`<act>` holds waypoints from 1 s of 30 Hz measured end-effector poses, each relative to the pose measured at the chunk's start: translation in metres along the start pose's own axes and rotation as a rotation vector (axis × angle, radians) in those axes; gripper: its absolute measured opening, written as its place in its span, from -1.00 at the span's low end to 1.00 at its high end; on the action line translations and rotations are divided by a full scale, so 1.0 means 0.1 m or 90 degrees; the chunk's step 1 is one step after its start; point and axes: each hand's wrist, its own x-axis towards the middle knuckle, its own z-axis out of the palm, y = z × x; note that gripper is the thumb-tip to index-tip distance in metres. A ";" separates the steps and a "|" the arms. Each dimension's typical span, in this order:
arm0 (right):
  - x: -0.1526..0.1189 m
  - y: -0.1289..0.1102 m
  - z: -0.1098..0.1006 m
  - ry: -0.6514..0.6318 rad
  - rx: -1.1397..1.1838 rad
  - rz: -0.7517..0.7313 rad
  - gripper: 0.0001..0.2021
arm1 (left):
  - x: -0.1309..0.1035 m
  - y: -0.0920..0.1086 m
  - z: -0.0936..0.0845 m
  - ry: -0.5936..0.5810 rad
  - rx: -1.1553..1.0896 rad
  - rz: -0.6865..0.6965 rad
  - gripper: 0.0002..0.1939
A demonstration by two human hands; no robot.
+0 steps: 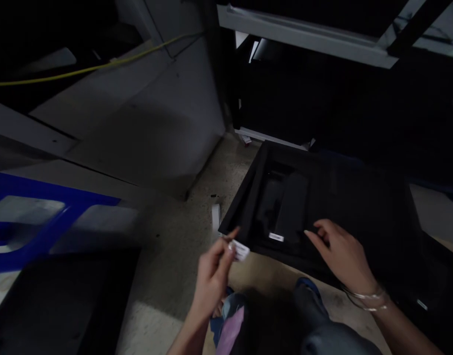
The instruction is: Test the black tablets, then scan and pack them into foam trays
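Note:
My left hand pinches a small white label between thumb and fingertips, beside the near left corner of a black tray. Inside the tray lies a long dark piece with a white sticker at its near end. Over the tray, to the right of that piece, is my right hand, its thumb and index finger apart and the other fingers curled, holding nothing that I can see. Bracelets circle the right wrist.
A grey metal cabinet stands at the left, crossed by a yellow cable. Blue frame parts and a black panel are at the lower left. A white-edged rack rises behind the tray. My feet are below.

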 end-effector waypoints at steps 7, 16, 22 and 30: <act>-0.27 1.38 -0.04 0.258 -0.272 0.284 -0.32 | -0.13 0.32 0.79 -0.363 0.013 0.128 -0.78; -0.15 1.86 -0.17 0.093 -0.175 0.196 -0.53 | 0.04 -0.05 0.64 -0.193 0.097 0.039 -0.71; -1.57 2.95 -0.54 0.103 -0.133 0.543 -0.25 | 0.06 -0.08 0.67 -0.180 0.180 0.100 -0.69; -2.74 3.85 0.05 0.146 -0.036 0.889 -0.28 | 0.02 0.11 0.87 -0.210 0.182 0.050 -0.69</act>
